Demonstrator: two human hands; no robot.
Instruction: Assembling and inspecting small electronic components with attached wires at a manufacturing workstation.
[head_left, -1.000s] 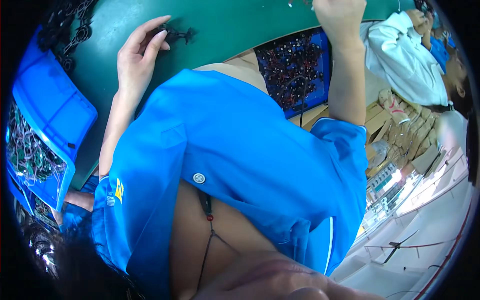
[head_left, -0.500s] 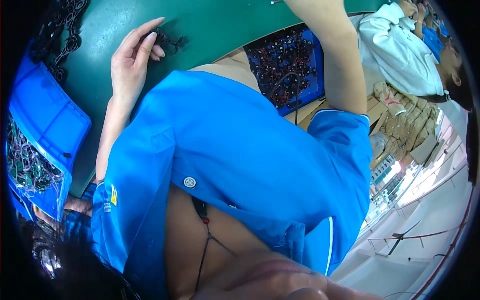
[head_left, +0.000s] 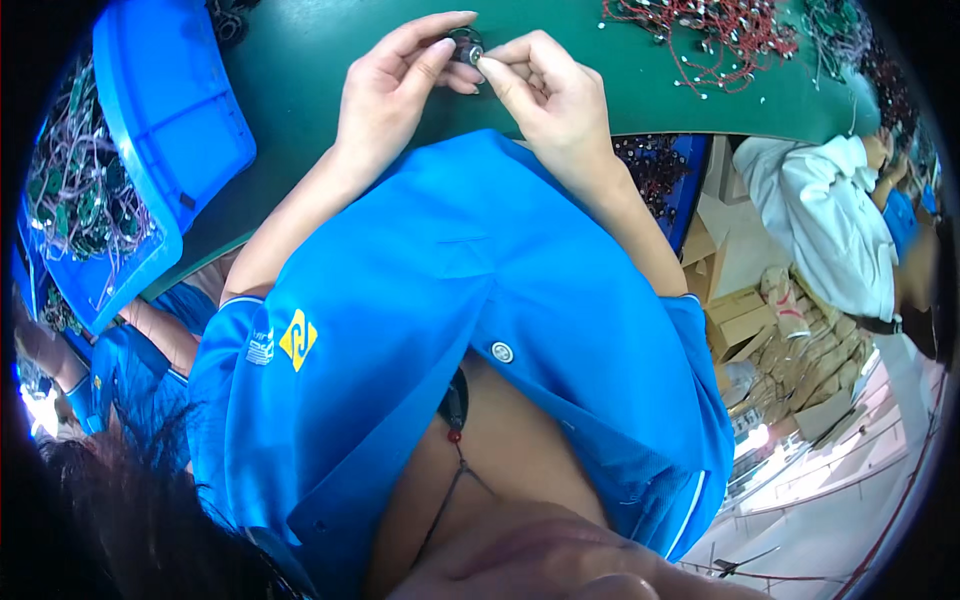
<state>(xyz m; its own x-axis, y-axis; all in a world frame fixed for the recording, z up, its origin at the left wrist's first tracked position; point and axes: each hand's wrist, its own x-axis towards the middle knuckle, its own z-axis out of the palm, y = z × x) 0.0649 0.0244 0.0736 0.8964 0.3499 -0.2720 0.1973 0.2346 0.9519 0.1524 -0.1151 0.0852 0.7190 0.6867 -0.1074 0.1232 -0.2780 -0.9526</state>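
Observation:
Above the green tabletop, my left hand (head_left: 385, 95) holds a small black plastic part (head_left: 464, 42) with a ring-like rim between thumb and fingers. From the other side, my right hand (head_left: 560, 98) meets it. Its thumb and forefinger are pinched at a small, round, shiny piece (head_left: 476, 56) on the edge of the black part. Whether that piece is separate or belongs to the part is too small to tell. The right hand's other fingers are curled in.
Blue bins (head_left: 185, 120) at the left hold green circuit boards with pale wires (head_left: 85, 190). Red twisted wires (head_left: 715, 40) lie at the far right of the table (head_left: 300, 60). A blue tray of small dark parts (head_left: 655, 170) stands by my right forearm. A person in a pale top (head_left: 815, 210) sits beyond.
My right hand has come back from beyond the upper edge to the black part in my left hand. The view has turned, showing more of the bins and the red wires.

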